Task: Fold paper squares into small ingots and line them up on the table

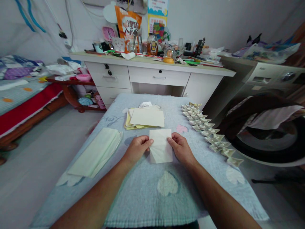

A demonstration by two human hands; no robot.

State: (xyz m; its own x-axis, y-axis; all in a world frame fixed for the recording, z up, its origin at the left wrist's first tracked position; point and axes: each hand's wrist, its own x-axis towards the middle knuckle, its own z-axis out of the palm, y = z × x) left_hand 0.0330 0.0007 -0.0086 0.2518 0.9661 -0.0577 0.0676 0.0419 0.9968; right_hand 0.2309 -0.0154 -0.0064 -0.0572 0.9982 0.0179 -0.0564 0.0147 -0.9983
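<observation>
Between my two hands is a creased sheet of white paper (pixel 161 147), held just over the cloth-covered table (pixel 140 190). My left hand (pixel 138 147) pinches its left edge between thumb and fingers. On the opposite edge, my right hand (pixel 181 149) grips it the same way. Just beyond lies a stack of cream and yellow paper (pixel 147 117). To the left rests a long pile of pale green-white paper (pixel 95 152). A row of folded paper boats (pixel 207 132) runs down the table's right side.
A crumpled white tissue (pixel 145 104) lies behind the stack. Past the table stands a white desk (pixel 159 76) crowded with jars, an orange bag (pixel 128 27) and a pink clock (pixel 109 33). A washing machine (pixel 267 79) with its door open is at right, a bed (pixel 28 101) at left.
</observation>
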